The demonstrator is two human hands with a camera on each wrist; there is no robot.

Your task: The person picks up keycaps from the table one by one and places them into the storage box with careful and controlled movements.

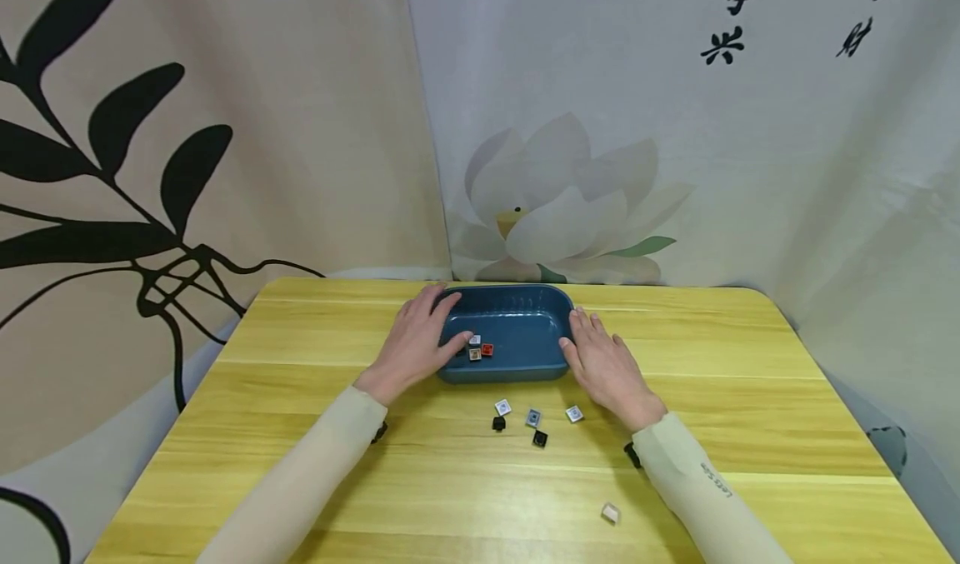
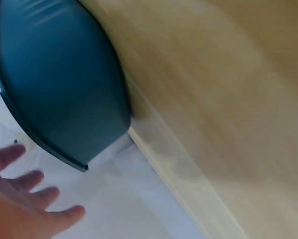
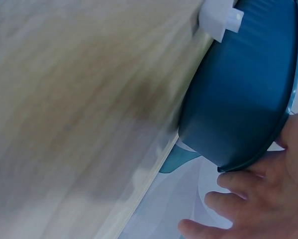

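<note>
Both ends covered: left hand point(image 1: 412, 343) and right hand point(image 1: 606, 374), loosely spread, flank the blue dish point(image 1: 528, 339), red and white blocks point(image 1: 487, 350) clustered inside.

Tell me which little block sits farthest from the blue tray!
The whitish block near the right sleeve, all by itself. The other blocks lie closer to the blue tray or inside it.

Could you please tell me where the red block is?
In the head view, the red block lies inside the blue tray, left of centre, near the left hand.
</note>
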